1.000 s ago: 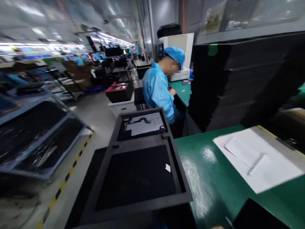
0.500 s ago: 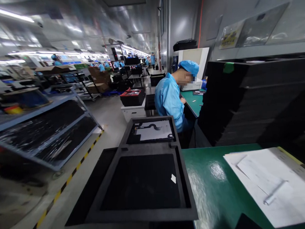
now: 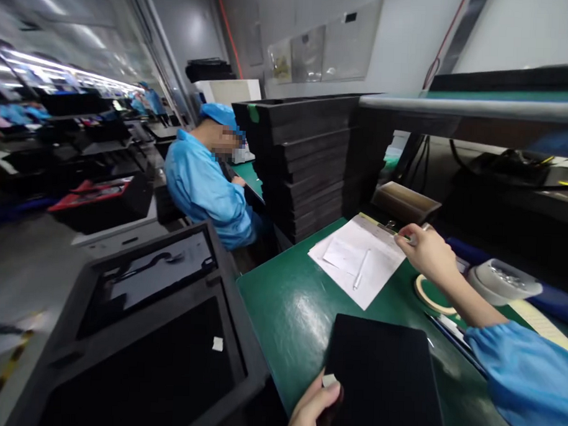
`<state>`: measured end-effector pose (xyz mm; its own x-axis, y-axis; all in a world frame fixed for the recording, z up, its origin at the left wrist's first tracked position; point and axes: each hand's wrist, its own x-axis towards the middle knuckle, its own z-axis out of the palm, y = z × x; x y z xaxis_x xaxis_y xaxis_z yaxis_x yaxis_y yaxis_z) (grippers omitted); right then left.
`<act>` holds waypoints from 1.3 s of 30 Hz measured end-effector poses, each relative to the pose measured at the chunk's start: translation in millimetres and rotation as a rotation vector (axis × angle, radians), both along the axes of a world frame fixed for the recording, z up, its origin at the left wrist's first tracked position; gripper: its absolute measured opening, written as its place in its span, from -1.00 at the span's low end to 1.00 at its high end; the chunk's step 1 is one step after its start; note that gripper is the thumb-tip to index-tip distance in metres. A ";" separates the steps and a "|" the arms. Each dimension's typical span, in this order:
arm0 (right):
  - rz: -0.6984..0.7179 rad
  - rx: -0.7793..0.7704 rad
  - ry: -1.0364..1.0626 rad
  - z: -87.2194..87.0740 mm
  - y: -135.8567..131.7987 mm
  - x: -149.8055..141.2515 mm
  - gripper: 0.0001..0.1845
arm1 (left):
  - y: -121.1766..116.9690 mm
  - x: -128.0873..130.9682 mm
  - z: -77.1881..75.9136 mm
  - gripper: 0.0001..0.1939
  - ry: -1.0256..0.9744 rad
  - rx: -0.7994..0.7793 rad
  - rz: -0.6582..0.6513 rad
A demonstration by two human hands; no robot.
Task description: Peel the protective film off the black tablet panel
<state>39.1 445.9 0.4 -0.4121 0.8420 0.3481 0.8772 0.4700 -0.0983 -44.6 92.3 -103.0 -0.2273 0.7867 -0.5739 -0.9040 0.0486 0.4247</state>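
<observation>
My left hand [image 3: 312, 408] grips the left edge of a flat black panel [image 3: 383, 375], the thumb lying on its face beside a small white tab [image 3: 329, 380]. The panel is tilted over the green table, its lower end cut off by the picture's edge. Farther out, my right hand [image 3: 427, 252] is closed in a pinch at the right corner of a clipboard with white papers [image 3: 329, 245]. Something small and pale shows between its fingers; its kind is unclear. On the papers lies a silvery-white pen [image 3: 361, 270].
On the left, a black foam tray [image 3: 254, 386] holds panels. Black trays [image 3: 304, 164] stand stacked behind the table. A co-worker [image 3: 205, 179] in blue sits beyond. Right of the clipboard are a tape roll [image 3: 421, 297], a white tub [image 3: 484, 285] and a brown box [image 3: 405, 203].
The view has swung right. Both my hands have come into view, the left with the black panel, the right at the clipboard.
</observation>
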 end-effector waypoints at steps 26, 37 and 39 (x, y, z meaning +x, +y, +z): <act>0.146 0.161 -0.184 14.5 8.8 -35.9 -0.79 | -1.6 -5.0 20.5 -0.58 0.150 0.063 -0.078; 0.099 0.179 -0.148 17.5 10.6 -31.5 -0.70 | -3.5 -6.1 15.0 -0.55 0.177 0.083 -0.077; 0.084 0.143 -0.147 18.5 10.4 -33.4 -0.67 | -5.3 -5.6 9.4 -0.62 0.163 0.051 -0.074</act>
<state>5.7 456.3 18.9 -0.5338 0.7490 0.3925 0.8345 0.5417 0.1012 -50.2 87.1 -93.6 -0.2547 0.8319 -0.4931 -0.8178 0.0868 0.5689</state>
